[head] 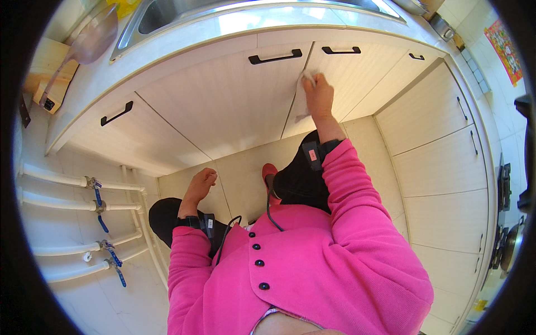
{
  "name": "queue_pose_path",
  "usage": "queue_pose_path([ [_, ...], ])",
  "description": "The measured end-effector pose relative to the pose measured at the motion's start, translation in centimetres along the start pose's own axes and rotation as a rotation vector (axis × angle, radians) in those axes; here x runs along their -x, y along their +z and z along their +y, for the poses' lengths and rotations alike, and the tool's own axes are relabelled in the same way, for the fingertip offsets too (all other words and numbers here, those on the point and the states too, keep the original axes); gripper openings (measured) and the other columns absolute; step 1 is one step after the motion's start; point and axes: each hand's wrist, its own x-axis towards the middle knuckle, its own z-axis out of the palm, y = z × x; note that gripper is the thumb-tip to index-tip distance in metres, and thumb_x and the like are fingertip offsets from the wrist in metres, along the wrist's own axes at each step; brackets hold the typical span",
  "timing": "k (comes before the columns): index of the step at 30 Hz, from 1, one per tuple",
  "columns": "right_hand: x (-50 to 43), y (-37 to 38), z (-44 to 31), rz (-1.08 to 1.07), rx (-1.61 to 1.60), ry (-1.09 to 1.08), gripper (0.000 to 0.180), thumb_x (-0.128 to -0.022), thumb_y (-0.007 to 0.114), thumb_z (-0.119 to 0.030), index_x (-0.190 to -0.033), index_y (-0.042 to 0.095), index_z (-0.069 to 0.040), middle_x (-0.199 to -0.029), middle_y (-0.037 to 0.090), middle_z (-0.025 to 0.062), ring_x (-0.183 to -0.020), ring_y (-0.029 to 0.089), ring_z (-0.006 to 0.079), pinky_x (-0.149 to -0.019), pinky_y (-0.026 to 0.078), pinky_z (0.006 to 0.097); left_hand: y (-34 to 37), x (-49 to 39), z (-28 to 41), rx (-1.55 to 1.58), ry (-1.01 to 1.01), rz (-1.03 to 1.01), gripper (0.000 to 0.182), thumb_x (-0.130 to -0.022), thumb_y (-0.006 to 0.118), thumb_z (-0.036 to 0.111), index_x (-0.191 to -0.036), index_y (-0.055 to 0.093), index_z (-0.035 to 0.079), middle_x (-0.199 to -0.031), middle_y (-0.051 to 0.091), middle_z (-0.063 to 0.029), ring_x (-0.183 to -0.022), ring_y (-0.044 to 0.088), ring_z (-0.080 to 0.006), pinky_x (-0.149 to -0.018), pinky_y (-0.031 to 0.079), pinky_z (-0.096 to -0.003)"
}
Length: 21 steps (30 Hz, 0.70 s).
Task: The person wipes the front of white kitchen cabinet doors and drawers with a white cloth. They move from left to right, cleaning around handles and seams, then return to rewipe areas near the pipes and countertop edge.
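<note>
My right hand (320,95) grips a pale cloth (302,90), which hangs against the cabinet doors beside the gap between two of them. Above the hand are two black bar handles, one on the left door (275,56) and one on the right door (341,50). My left hand (204,181) is held low over my knee, in front of the lower cabinet, with its fingers curled. Whether those fingers are fully closed does not show clearly, and no object is visible in them.
A steel sink (167,16) is set in the countertop (201,26). A translucent ladle-like utensil (94,39) lies at upper left. White pipes with blue-handled valves (98,194) run along the left wall. More cabinets (444,167) line the right side, with a tiled floor (247,159) below.
</note>
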Motion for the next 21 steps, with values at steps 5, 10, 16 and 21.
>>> queue_pose_path([
  [5,4.0,3.6,6.3,-0.249,0.181,0.116,0.023,-0.079,0.063,-0.027,-0.088,0.06,-0.005,-0.077,0.064,0.0213,-0.077,0.062,0.0409,-0.068,0.049,0.0481,0.1,0.2,0.3,-0.019,-0.031,-0.01,0.03,-0.089,0.058,0.024,-0.105,0.058,-0.001,-0.087,0.065,-0.0109,-0.076,0.063,-0.0188,-0.069,0.049,-0.0317],
  [10,3.3,2.8,6.9,-0.276,0.058,0.205,0.026,-0.077,0.065,-0.026,-0.088,0.063,-0.003,-0.081,0.066,0.0191,-0.078,0.064,0.0344,-0.069,0.049,0.0414,-0.1,-0.5,0.1,-0.003,-0.006,0.005,0.029,-0.089,0.059,0.024,-0.105,0.058,-0.001,-0.087,0.065,-0.011,-0.075,0.064,-0.0187,-0.069,0.049,-0.0315],
  [16,2.4,-4.6,4.3,-0.072,-0.362,0.361,0.023,-0.08,0.065,-0.021,-0.089,0.059,-0.001,-0.079,0.064,0.0109,-0.074,0.061,0.0201,-0.068,0.049,0.0331,-0.1,-0.2,0.1,-0.019,-0.018,0.004,0.029,-0.089,0.059,0.023,-0.105,0.058,-0.001,-0.086,0.065,-0.0106,-0.076,0.064,-0.0184,-0.068,0.049,-0.0308],
  [21,0.7,-6.6,-0.6,0.291,-0.303,0.179,0.02,-0.082,0.064,-0.016,-0.095,0.056,-0.003,-0.082,0.063,0.0078,-0.072,0.058,0.0155,-0.066,0.048,0.0305,-0.4,0.3,0.9,-0.03,-0.041,0.015,0.03,-0.089,0.058,0.024,-0.106,0.058,0.0,-0.087,0.065,-0.0098,-0.076,0.063,-0.0177,-0.068,0.049,-0.0307],
])
